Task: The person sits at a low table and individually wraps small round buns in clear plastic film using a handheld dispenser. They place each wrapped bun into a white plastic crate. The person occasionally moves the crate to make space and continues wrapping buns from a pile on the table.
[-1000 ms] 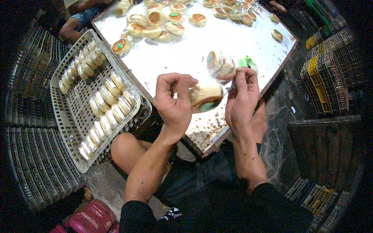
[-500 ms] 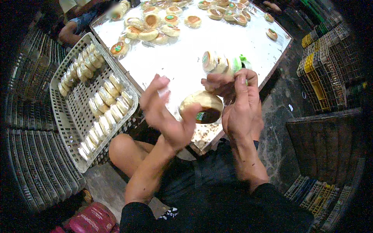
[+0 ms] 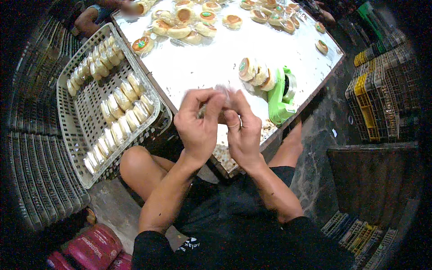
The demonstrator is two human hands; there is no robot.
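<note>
My left hand point(image 3: 195, 126) and my right hand point(image 3: 243, 130) are closed together over the table's front corner, gripping a bun in clear plastic point(image 3: 204, 108) that is mostly hidden by my fingers and motion blur. A green tape dispenser point(image 3: 279, 103) stands to their right on the white table point(image 3: 175, 67). Several wrapped buns point(image 3: 255, 72) lean together just behind it. More bagged buns point(image 3: 183, 17) lie scattered along the far part of the table.
A plastic tray point(image 3: 76, 117) holds rows of wrapped buns at the left. Crates point(image 3: 369, 103) and a wooden panel point(image 3: 373, 175) stand at the right, more stacked crates point(image 3: 40, 175) at the far left. A co-worker's leg point(image 3: 87, 22) shows top left. Maroon bags point(image 3: 90, 247) lie bottom left.
My hands have come together around the bun, my right hand moving left from the tape dispenser, which shows more fully now. My left hand has closed again after loosening half a second ago.
</note>
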